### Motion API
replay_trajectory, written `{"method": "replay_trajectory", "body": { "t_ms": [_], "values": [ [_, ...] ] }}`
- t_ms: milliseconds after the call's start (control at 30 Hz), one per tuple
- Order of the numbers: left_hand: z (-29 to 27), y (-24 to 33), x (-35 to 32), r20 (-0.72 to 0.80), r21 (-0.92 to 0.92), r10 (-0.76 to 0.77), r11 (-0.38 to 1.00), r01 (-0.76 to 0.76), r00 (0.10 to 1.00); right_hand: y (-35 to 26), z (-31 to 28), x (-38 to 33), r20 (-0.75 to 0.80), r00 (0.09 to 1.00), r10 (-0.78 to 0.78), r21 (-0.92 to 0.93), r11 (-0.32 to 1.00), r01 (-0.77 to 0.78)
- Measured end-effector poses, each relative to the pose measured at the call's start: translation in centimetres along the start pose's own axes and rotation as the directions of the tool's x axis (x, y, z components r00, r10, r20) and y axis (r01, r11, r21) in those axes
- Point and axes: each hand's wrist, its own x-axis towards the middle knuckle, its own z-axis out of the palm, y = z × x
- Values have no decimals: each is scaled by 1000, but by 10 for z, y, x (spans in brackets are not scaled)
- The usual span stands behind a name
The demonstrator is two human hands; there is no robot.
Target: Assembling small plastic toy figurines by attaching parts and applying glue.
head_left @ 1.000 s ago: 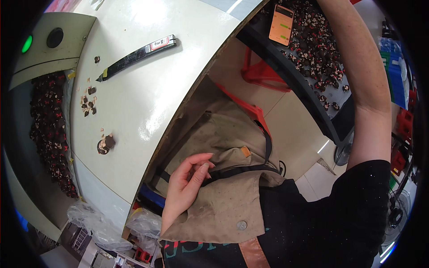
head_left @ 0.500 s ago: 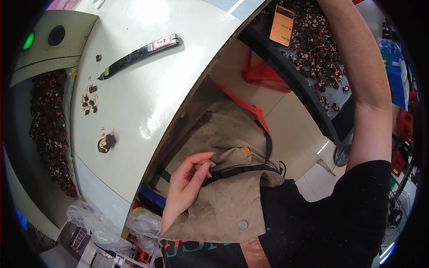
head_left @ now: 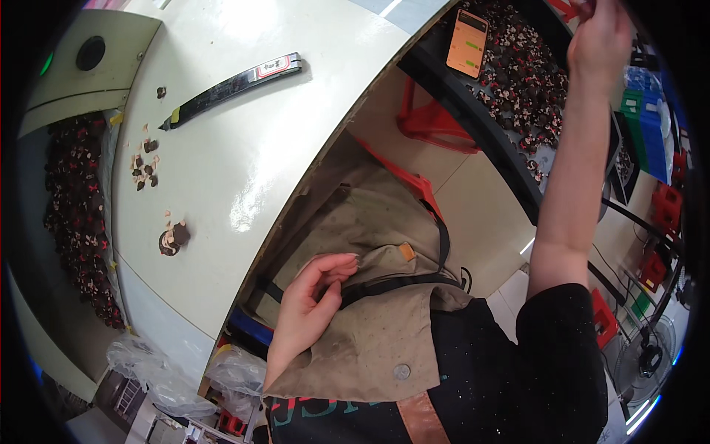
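My left hand (head_left: 307,303) rests over the brown apron (head_left: 370,222) on my lap. Its fingers are loosely bent and the thumb lies a little apart from them; nothing shows between them. At the upper right, my right arm stretches away from me. The right hand (head_left: 600,48) is cut off by the upper edge, past the black tray (head_left: 473,137). Its fingers are mostly hidden, so what they hold does not show. Small dark brown pieces with pink and red bits (head_left: 518,74) fill that tray. A phone (head_left: 467,43) with a lit orange screen lies on them.
On the white tabletop (head_left: 244,148) lie black tweezers (head_left: 233,90) with a label, several small dark pieces (head_left: 144,169) and a larger brown-and-pink figure (head_left: 174,238). A bin of dark pieces (head_left: 78,222) stands left. A red stool (head_left: 433,122) and fan (head_left: 647,362) are right.
My right arm has swung outward to the right, and the hand has come into view at the top. The left hand stays nearly in place, its thumb shifted slightly. The view has moved a little.
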Motion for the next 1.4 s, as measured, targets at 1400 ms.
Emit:
{"method": "replay_trajectory", "body": {
  "t_ms": [1400],
  "values": [
    [-4, 2, 6, 35, 49, 28, 998, -29, 999, 237, -28, -99, 6, 816, 578, -757, 536, -374]
  ]
}}
